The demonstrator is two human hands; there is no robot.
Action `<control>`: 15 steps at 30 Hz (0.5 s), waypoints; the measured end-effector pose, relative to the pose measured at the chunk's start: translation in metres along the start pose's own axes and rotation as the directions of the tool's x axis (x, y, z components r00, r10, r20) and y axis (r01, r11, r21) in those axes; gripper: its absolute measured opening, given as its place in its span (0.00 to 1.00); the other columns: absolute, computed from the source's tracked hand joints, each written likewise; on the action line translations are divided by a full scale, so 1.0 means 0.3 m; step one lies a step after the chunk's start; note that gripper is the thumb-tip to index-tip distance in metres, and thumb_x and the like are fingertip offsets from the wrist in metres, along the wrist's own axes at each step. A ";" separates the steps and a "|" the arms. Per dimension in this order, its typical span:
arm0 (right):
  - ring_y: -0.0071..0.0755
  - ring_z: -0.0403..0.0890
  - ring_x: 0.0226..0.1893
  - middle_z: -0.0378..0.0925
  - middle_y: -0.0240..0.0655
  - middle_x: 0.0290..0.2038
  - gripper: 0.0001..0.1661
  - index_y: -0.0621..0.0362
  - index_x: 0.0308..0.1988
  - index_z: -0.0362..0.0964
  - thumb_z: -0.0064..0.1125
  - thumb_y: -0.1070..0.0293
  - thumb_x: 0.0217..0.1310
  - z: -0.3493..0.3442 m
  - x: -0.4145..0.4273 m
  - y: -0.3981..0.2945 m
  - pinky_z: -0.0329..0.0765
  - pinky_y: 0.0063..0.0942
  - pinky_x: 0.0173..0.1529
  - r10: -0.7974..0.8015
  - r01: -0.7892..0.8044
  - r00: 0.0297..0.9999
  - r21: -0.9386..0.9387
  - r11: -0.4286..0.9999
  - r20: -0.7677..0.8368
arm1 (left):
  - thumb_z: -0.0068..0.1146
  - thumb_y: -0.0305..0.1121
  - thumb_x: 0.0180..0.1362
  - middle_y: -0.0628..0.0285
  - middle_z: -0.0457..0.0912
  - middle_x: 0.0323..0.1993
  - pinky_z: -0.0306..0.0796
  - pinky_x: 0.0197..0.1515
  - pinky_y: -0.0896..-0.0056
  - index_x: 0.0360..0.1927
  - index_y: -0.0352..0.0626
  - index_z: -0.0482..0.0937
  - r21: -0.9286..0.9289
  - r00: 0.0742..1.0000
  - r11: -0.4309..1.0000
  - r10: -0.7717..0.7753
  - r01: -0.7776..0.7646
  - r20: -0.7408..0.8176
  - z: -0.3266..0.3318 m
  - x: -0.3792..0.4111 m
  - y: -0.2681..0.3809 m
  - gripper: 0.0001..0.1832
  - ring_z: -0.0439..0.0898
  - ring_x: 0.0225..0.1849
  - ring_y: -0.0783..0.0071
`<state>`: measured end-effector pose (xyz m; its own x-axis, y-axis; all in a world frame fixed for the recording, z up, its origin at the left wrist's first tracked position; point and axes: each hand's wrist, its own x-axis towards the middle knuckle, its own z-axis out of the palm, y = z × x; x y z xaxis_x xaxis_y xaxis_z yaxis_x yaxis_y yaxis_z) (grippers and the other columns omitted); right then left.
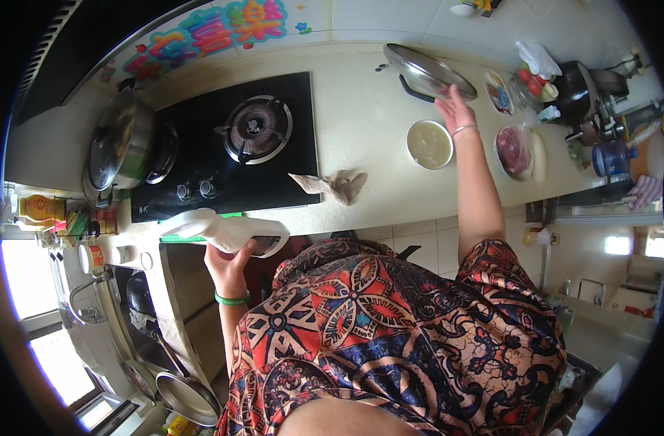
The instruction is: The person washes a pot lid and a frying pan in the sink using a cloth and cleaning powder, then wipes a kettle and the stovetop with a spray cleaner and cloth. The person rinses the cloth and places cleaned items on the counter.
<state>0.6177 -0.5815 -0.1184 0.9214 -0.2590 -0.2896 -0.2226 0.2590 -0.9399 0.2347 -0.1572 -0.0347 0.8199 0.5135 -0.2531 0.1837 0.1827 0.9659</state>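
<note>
My left hand [232, 267], with a green wristband, grips a white plastic spray bottle [223, 231] held over the counter's front edge by the stove. My right hand [456, 113], wearing a bangle, reaches over the counter and touches or nearly touches a round metal pan lid [427, 68] that stands tilted near the back wall; the exact contact is hard to tell. A white-rimmed bowl of cloudy liquid [430, 144] lies just left of my right forearm. A crumpled beige cloth [340, 185] rests on the counter, with one end on the edge of the black gas stove [304, 136].
A steel wok [122, 139] is on the far left burner. At right are a plate of wrapped red meat [513, 150], an oval dish with packets [497, 92], tomatoes [531, 82] and a black cooker [577, 90]. A sink faucet [86, 310] and frying pan [187, 398] are at lower left.
</note>
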 end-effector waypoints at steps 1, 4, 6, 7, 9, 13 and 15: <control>0.44 0.80 0.40 0.78 0.42 0.34 0.28 0.65 0.40 0.71 0.66 0.50 0.56 -0.006 -0.025 -0.001 0.76 0.41 0.57 -0.072 0.064 0.996 -0.142 0.988 -0.054 | 0.72 0.25 0.47 0.60 0.80 0.43 0.71 0.52 0.71 0.51 0.34 0.72 0.007 1.000 1.000 0.012 -0.012 -0.005 -0.007 0.013 -0.006 0.27 0.78 0.44 0.73; 0.44 0.71 0.58 0.76 0.40 0.52 0.42 0.52 0.53 0.72 0.76 0.48 0.37 0.036 -0.170 0.053 0.65 0.37 0.65 -0.279 0.412 0.890 -0.899 0.147 0.362 | 0.72 0.24 0.46 0.60 0.80 0.43 0.71 0.53 0.70 0.51 0.34 0.73 0.024 0.999 0.999 0.043 -0.042 -0.022 -0.017 0.041 -0.011 0.28 0.78 0.44 0.72; 0.52 0.54 0.69 0.70 0.38 0.58 0.44 0.46 0.52 0.73 0.75 0.45 0.31 0.121 -0.291 0.082 0.39 0.55 0.73 -0.090 0.503 0.833 -0.815 -0.288 0.546 | 0.73 0.26 0.46 0.60 0.81 0.43 0.71 0.54 0.68 0.51 0.34 0.73 0.030 0.999 0.999 0.034 -0.033 -0.032 -0.053 0.062 0.004 0.28 0.78 0.45 0.72; 0.57 0.47 0.70 0.67 0.40 0.61 0.39 0.45 0.51 0.75 0.73 0.49 0.33 0.146 -0.308 0.055 0.33 0.62 0.72 0.082 0.544 0.826 -0.751 -0.375 0.558 | 0.73 0.26 0.46 0.60 0.81 0.43 0.71 0.54 0.68 0.51 0.34 0.73 0.013 0.999 0.999 0.032 -0.031 -0.036 -0.045 0.069 0.006 0.29 0.78 0.45 0.72; 0.55 0.48 0.70 0.67 0.41 0.60 0.35 0.45 0.51 0.76 0.70 0.58 0.36 0.211 -0.319 0.036 0.33 0.61 0.72 0.306 0.478 0.878 -0.664 -0.575 0.367 | 0.73 0.26 0.46 0.60 0.81 0.43 0.71 0.54 0.68 0.51 0.34 0.72 0.012 0.999 0.999 0.041 -0.041 -0.022 -0.044 0.078 -0.005 0.29 0.78 0.45 0.71; 0.53 0.51 0.70 0.67 0.43 0.60 0.34 0.45 0.52 0.76 0.65 0.66 0.38 0.252 -0.347 0.010 0.32 0.61 0.72 0.390 0.494 0.869 -0.584 -0.645 0.305 | 0.73 0.26 0.47 0.60 0.80 0.43 0.71 0.54 0.68 0.52 0.35 0.72 0.020 0.999 0.999 0.032 -0.032 -0.014 -0.062 0.079 -0.010 0.29 0.78 0.45 0.71; 0.52 0.52 0.69 0.66 0.42 0.61 0.34 0.45 0.52 0.76 0.64 0.67 0.38 0.225 -0.352 0.001 0.32 0.61 0.72 0.408 0.502 0.864 -0.556 -0.663 0.294 | 0.73 0.26 0.47 0.60 0.80 0.43 0.70 0.54 0.68 0.53 0.35 0.71 0.027 0.999 0.999 0.025 -0.024 -0.020 -0.060 0.070 -0.001 0.29 0.78 0.46 0.71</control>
<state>0.5419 -0.4912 -0.0759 0.7992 0.1549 -0.5807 0.4327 -0.8189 0.3770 0.2421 -0.1314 -0.0412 0.8132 0.5345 -0.2303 0.1785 0.1475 0.9728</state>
